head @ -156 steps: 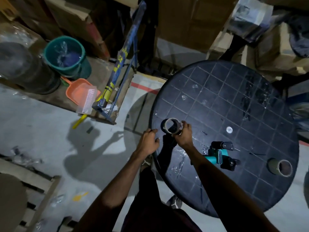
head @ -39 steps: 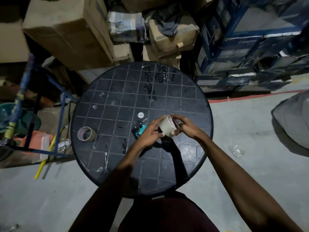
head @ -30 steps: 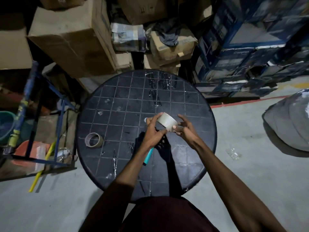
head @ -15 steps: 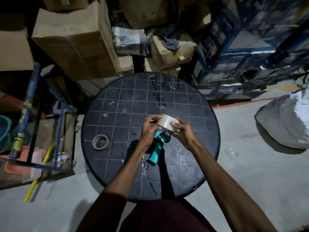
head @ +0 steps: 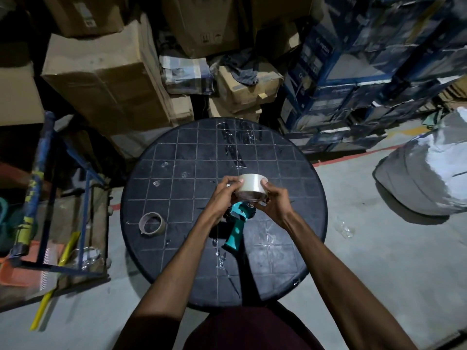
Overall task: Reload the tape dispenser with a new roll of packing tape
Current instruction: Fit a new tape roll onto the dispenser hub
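Observation:
Above the round black table (head: pixel 182 157) I hold a pale new tape roll (head: pixel 250 187) flat, between both hands. My left hand (head: pixel 222 198) grips its left side and also seems to hold the teal tape dispenser (head: pixel 237 224). My right hand (head: pixel 274 202) grips the roll's right side. The dispenser's head sits right under the roll, its handle hanging toward me. Whether the roll sits on the dispenser's spindle is hidden. An empty cardboard core (head: pixel 152 223) lies on the table's left part.
Cardboard boxes (head: pixel 106 77) and blue cartons (head: pixel 353 72) are stacked behind the table. A blue metal frame (head: pixel 48 188), a yellow stick (head: pixel 53 286) and an orange dustpan (head: pixel 15 271) stand on the left floor. A grey sack (head: pixel 429 178) lies at the right.
The view shifted from the table's left side to facing it. I lifted the dispenser off the table with my left hand and brought the roll down flat onto its head.

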`<state>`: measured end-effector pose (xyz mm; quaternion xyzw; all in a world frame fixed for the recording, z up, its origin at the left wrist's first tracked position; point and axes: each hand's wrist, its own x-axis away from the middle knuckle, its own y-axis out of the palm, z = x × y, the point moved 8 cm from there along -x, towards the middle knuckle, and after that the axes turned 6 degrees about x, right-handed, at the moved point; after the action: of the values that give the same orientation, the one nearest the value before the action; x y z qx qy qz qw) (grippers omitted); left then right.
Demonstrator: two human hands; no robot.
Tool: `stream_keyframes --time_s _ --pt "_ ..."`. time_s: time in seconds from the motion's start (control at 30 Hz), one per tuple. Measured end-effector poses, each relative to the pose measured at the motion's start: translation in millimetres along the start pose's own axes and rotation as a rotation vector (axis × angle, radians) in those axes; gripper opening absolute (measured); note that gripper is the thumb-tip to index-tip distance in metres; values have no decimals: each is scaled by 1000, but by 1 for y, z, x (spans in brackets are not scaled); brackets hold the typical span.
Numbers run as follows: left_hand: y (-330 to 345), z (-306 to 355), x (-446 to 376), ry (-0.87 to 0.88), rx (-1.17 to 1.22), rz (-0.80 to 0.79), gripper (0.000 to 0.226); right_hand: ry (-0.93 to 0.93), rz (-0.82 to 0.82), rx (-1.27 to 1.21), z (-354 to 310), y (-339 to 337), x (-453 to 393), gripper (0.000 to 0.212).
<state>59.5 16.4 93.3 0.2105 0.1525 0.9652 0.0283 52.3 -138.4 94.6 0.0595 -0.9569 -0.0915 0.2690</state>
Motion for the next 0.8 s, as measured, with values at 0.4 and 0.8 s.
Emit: stream_keyframes --time_s 0.4,0.8 --pt "4 -9 6 -62 95 163 24 -43 166 330 -12 -24 -9 71" --pt "34 -14 -2 -142 126 173 36 -40 170 398 -38 -48 -21 76"
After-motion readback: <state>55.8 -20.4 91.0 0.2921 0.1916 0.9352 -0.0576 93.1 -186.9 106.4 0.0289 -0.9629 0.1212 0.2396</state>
